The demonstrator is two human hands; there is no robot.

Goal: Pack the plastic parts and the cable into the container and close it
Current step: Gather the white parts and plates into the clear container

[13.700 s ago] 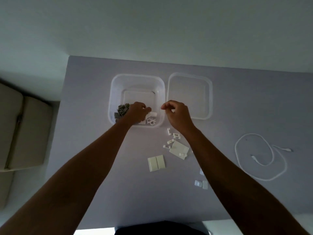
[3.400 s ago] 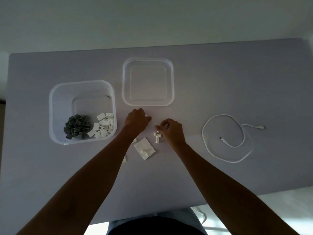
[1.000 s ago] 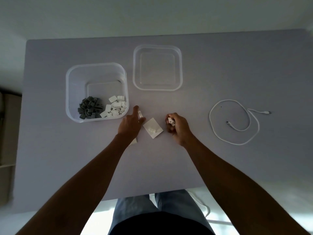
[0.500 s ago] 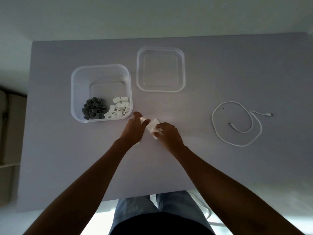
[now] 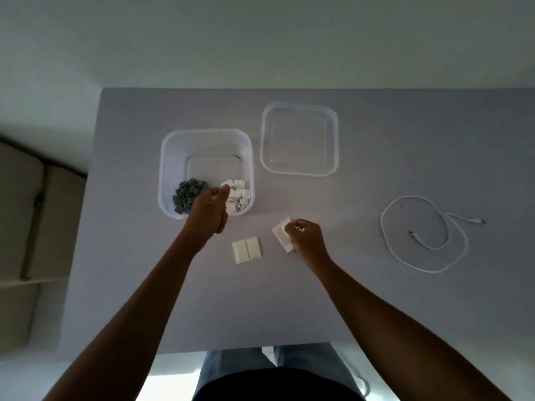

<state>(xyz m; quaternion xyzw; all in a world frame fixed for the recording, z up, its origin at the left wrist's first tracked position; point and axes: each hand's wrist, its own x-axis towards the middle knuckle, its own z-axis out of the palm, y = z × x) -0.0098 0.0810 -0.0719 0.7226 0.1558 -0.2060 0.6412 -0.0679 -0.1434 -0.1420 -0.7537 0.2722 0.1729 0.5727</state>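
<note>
Lavender surface [image 5: 376,299] under pale wall; our left hand [image 5: 209,211] now pinches parts over the container [image 5: 173,157], right hand [image 5: 307,238] clutching clips.

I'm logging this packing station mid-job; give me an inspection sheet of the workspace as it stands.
Surface: grey table, bare across its near part.
Job's things: clear container open, holding grey parts and white parts; lid lies apart to its right; two flat white plates on the table, double plate free, square plate partly under the right hand.
Clutter: nothing seen.
Grippers: left hand over the container's near rim, fingers pinched; right hand closed on small white pieces.
Cables: white cable coiled loosely at far right, untouched.
Surroundings: beige cushioned furniture at left; pale floor beyond the table.
</note>
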